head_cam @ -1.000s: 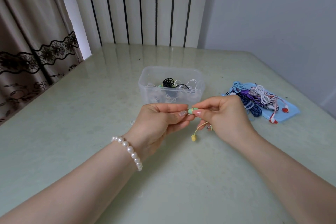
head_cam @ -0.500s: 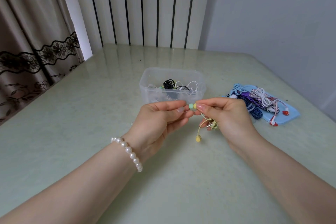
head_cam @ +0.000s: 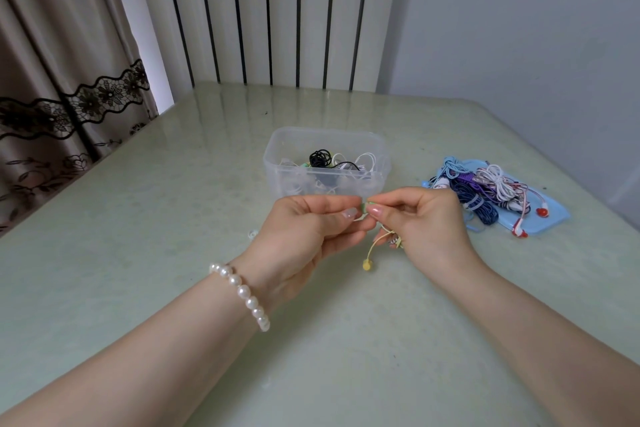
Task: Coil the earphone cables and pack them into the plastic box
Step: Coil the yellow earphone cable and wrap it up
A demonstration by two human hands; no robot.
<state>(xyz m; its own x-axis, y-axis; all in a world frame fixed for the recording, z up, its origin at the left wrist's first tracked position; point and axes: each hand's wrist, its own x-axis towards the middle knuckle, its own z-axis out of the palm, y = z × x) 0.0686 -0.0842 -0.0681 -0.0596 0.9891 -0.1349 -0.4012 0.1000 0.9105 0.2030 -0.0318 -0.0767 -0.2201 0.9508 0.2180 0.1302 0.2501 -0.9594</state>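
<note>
Earphone cables are lying in two groups, so the task is judged to be partly done. Several coiled sets, black and white among them, are already sitting inside the plastic box at twelve o'clock from the hands. A further heap of blue, purple, white and red-budded cables is waiting on a pale blue lid at about two o'clock, well apart from the box. One more set, the yellow-green earphone, is being worked just in front of the box, above the counter.

The left hand is being kept narrow, thumb and forefinger pinching a small green piece of that earphone. The right hand is pinching the same piece from the other side, while a small bundle of thin cord is being held under its curled lower fingers. A yellow bud is dangling from a short length of cord at six o'clock beneath the fingertips. Whether the coil is finished cannot be told, since most of it is hidden by the right hand.

The box is translucent, thin-walled and rounded at the corners. The cables are looking slender and limp, some braided in texture. The counter is showing as glossy, pale green and faintly marbled. A bracelet of round pearly beads is being worn on the left wrist.
</note>
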